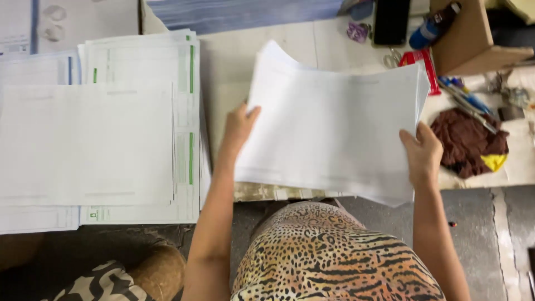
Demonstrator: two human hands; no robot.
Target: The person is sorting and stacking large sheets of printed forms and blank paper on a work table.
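Gripped with both hands: left hand [238, 127] pinched the left edge of a thick sheaf of white paper [334, 125], thumb on top and fingers hidden beneath; right hand [423, 153] clamped the near right corner the same way, thumb over, fingers under. Held the sheaf above the pale work table [234, 61], middle of the scene, sheets smooth and matte, far corners fanned and curling slightly.

Lay flat on the left: broad stacks of printed forms [111, 139], white with thin green bars, edges squared but stepped, covering most of that side right up to the near table edge. Stretched across the far edge: a blue-grey striped sheet [239, 14]. Sat at far right: a brown cardboard box [468, 39], with a blue-capped bottle [432, 30] leaning against it and a dark flat phone-like slab [391, 21] just beside. Crumpled near the right hand: a dark brown rag [465, 139] with a yellow scrap [494, 161] tucked in. Scattered beyond it: blue pens [465, 97] and a red plastic clip [426, 64], partly covered by the sheaf's far right corner.

Left a bare strip of table between the forms and the sheaf. Crowded on the right by clutter.
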